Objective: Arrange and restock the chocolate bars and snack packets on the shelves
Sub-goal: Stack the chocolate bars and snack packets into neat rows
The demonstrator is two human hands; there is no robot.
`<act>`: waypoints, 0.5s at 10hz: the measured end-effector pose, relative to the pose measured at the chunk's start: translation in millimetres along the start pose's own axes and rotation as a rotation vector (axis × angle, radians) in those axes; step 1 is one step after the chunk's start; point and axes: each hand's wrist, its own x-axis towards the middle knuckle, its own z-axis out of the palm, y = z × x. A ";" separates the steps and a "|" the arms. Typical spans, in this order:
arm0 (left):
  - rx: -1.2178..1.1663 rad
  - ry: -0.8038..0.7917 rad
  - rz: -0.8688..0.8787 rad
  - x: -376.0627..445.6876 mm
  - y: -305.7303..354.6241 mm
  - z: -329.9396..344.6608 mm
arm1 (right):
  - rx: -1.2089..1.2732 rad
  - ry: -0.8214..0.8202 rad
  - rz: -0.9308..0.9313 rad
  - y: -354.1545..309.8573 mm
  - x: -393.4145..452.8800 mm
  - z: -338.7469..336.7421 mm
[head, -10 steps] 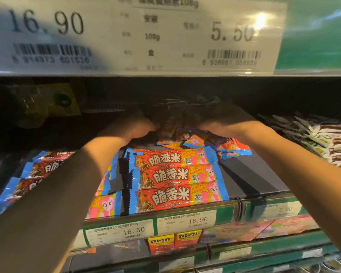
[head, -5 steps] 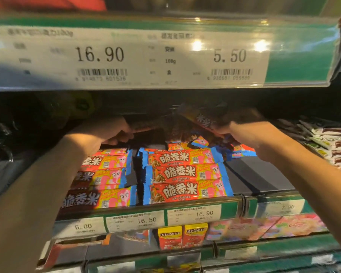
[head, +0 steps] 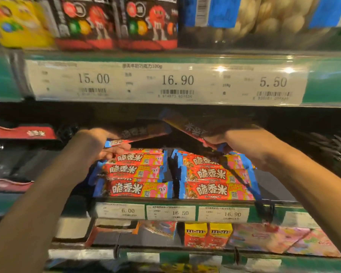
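Observation:
Two stacks of red-and-blue chocolate bars lie side by side on the middle shelf, a left stack (head: 135, 172) and a right stack (head: 215, 176). My left hand (head: 98, 143) holds one such bar (head: 138, 133) raised above the left stack, its far end in shadow. My right hand (head: 234, 142) grips another bar (head: 187, 128), tilted up to the left above the right stack. Both bars hang under the upper shelf's price strip (head: 165, 81).
M&M's bags (head: 146, 22) and a jar of nuts (head: 274, 20) stand on the upper shelf. Dark red packets (head: 22, 133) lie to the left, dark wrapped bars (head: 335, 148) to the right. Below sit small yellow M&M's boxes (head: 208, 235) and pink packets (head: 283, 239).
The view has tilted upward, showing the upper shelf's goods. Both hands have come forward from the dark back of the shelf, each with a bar, and have moved apart.

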 end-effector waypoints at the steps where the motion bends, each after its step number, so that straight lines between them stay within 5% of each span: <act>1: -0.019 0.033 0.012 -13.9 -5.3 -14.3 | -0.031 -0.070 -0.010 -9.3 3.9 13.0; 5: -0.086 0.151 0.248 -66.4 -22.9 -9.5 | 0.055 -0.206 0.054 -25.7 11.1 35.9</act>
